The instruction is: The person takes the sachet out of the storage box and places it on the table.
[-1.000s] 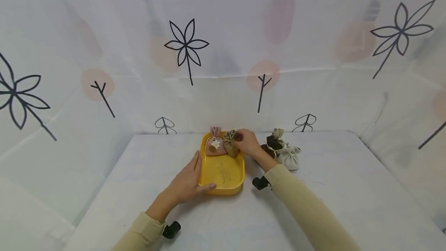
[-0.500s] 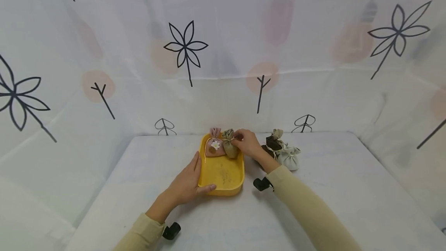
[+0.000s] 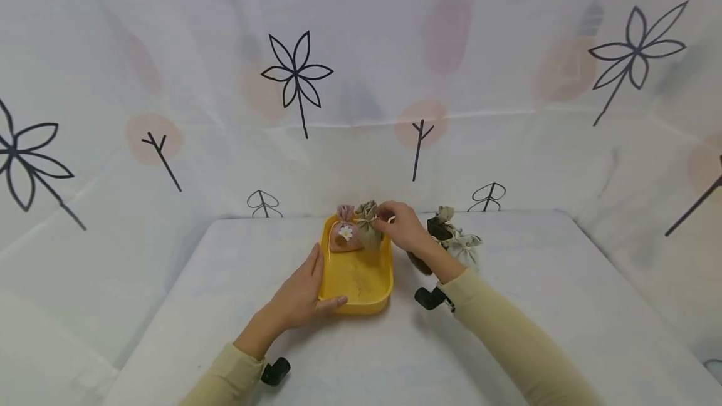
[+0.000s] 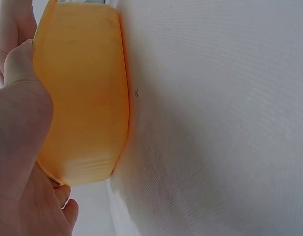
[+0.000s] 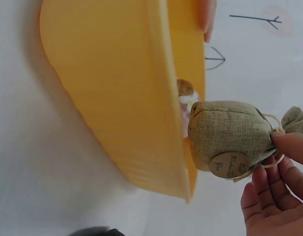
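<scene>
An olive-green drawstring pouch (image 3: 369, 235) hangs upright over the tray's far right corner, its tied neck pinched between thumb and fingers of my right hand (image 3: 402, 228). In the right wrist view the pouch (image 5: 230, 130) shows a round written tag (image 5: 229, 164) on its side, and its base is level with or just above the rim. My left hand (image 3: 296, 296) grips the near left corner of the yellow plastic tray (image 3: 355, 277), thumb over the near rim and fingers along the left wall. Inside the tray's far left corner sits a pink pouch (image 3: 345, 240) with a white flower.
Right of the tray, partly behind my right forearm, several more pouches stand together: a dark brown one (image 3: 439, 229), a pale grey-green one (image 3: 465, 249) and others partly hidden. The white table (image 3: 536, 293) meets a patterned cloth backdrop (image 3: 350, 161) behind.
My right hand has raised the olive-green pouch from the tray floor up toward the rim. The left hand and the tray keep their places; the view shifts slightly.
</scene>
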### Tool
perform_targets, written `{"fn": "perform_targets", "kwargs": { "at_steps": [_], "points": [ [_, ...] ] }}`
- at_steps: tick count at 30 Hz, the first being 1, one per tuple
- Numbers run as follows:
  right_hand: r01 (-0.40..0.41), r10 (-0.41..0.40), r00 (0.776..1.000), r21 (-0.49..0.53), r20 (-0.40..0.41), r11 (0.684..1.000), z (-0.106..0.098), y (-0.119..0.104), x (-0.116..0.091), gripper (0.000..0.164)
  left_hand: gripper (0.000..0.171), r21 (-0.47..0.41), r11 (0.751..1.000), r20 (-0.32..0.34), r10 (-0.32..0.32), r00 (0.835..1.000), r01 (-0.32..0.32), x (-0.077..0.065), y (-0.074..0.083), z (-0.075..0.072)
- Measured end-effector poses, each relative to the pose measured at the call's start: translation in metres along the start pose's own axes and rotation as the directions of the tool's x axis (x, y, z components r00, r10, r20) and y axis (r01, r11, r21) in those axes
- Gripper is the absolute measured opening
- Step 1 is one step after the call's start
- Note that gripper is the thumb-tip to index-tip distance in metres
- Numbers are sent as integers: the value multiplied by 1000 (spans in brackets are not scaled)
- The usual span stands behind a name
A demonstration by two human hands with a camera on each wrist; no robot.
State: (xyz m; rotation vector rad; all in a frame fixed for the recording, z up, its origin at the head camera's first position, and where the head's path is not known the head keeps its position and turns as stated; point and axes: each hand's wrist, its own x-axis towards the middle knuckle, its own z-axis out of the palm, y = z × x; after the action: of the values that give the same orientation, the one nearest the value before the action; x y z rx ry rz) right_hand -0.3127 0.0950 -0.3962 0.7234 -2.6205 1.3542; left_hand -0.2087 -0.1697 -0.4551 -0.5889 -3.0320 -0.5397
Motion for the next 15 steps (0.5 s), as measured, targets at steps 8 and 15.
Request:
{"fn": "perform_targets", "kwargs": {
  "at_steps": [8,15],
  "points": [
    [28,-28,1000,-5,11,1000,-16,-5,-12,22,120,-9,1000,-5,-3,1000,3,2,-2,0],
    [14,-14,1000,-21,13,1000,-29,-8,-27,17,121,-15,1000,1,-13,1000,13,2,-4,4]
  ]
}}
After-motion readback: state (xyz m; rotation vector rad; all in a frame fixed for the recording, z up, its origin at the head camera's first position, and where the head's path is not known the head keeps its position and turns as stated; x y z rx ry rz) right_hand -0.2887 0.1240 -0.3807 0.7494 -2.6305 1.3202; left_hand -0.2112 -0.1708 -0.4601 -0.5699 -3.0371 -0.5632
